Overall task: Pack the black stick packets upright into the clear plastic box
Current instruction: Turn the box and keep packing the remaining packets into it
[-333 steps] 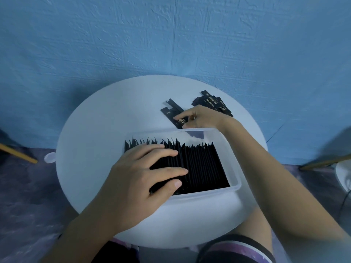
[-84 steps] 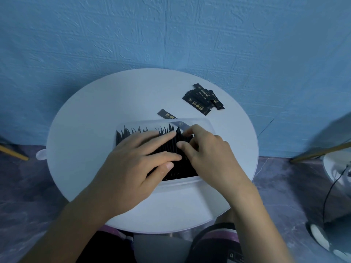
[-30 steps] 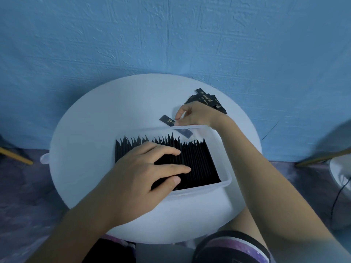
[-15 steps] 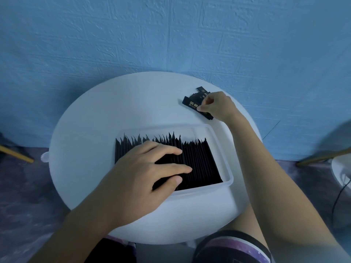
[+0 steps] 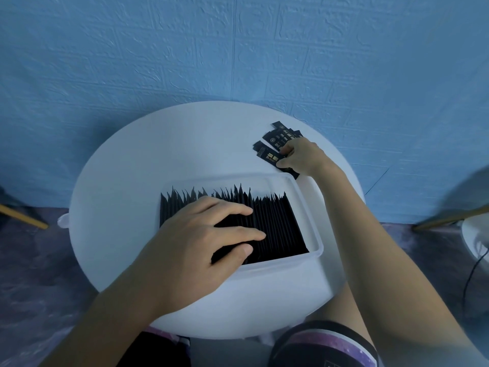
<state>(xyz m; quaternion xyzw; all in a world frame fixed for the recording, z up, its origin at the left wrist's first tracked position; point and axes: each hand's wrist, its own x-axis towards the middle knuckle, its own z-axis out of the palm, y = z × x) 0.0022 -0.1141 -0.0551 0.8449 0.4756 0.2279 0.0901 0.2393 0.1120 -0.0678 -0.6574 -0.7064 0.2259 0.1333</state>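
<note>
The clear plastic box [image 5: 316, 234] stands on the round white table [image 5: 127, 165], filled with a row of black stick packets [image 5: 275, 221] standing upright. My left hand [image 5: 201, 242] lies flat on top of that row, fingers straight, pressing the packets toward the left. Behind the box at the right lies a small pile of loose black packets [image 5: 280, 136] with gold print. My right hand [image 5: 304, 156] reaches to the pile and pinches the nearest packet [image 5: 268, 156] between thumb and fingers.
A blue textured wall rises close behind the table. A small white tab [image 5: 63, 221] sticks out at the table's left edge. Wooden legs show at far left and far right, and a white object with a cable [image 5: 473, 263] stands at the right. My knees are under the table's near edge.
My right hand moved from the box's far rim to the loose pile and took hold of a packet. The single packet behind the box is gone. My left hand stayed on the row.
</note>
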